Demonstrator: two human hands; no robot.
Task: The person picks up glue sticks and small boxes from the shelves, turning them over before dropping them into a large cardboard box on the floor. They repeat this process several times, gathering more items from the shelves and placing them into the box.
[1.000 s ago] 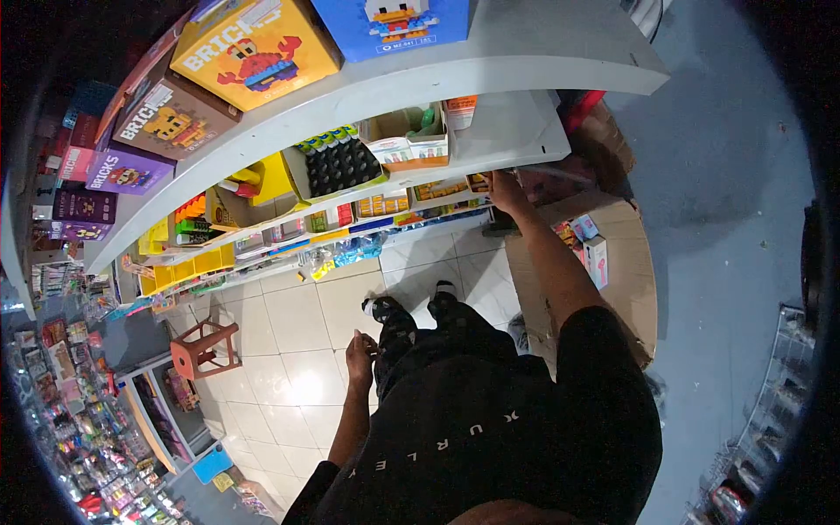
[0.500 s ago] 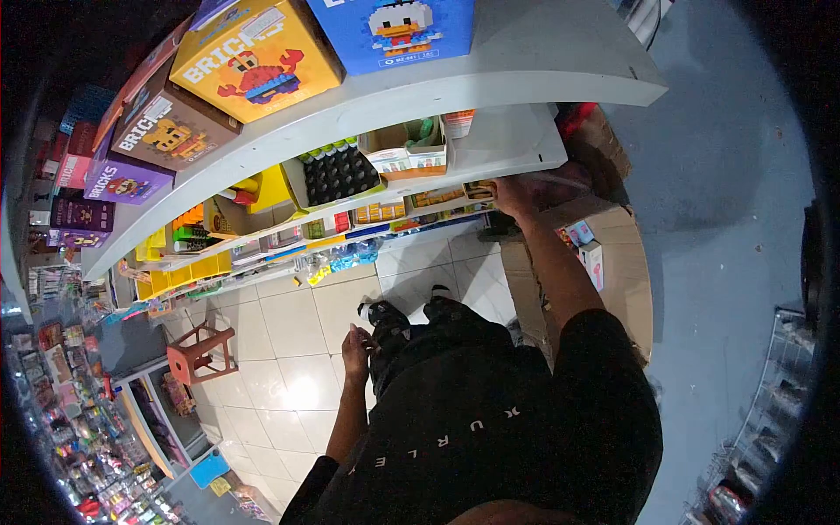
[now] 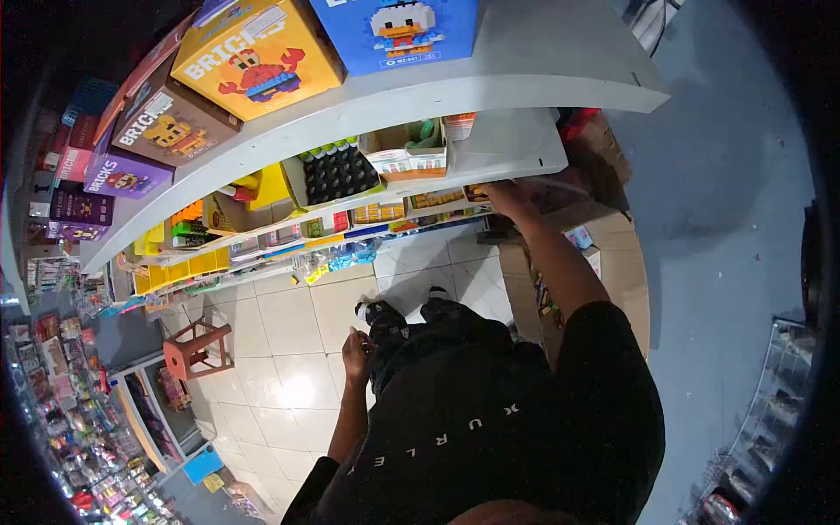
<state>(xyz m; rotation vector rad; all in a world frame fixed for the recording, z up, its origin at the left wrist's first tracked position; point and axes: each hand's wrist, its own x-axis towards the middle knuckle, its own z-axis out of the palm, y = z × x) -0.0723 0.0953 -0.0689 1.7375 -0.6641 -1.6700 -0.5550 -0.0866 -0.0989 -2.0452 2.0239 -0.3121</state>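
Note:
My right hand [image 3: 505, 199] reaches onto the lower shelf, at a small box [image 3: 477, 193] of orange-yellow items. Its fingertips dip into the box's contents, so their grip is hidden. Left of it on the same shelf stand boxes of small yellow packs [image 3: 379, 213]. My left hand [image 3: 357, 352] hangs low beside my leg, over the tiled floor. Its fingers are curled in, and what they hold, if anything, cannot be made out.
Brick-toy boxes [image 3: 262, 63] line the top shelf [image 3: 560, 86]. Beneath it sit a tray of black-capped bottles [image 3: 337, 175] and an open carton [image 3: 402, 153]. A cardboard box [image 3: 623, 271] stands by my right arm. A red stool [image 3: 198, 348] is on the floor at left.
My right hand has shifted slightly, its fingers now lower at the small box. The left hand stays almost in place beside my leg.

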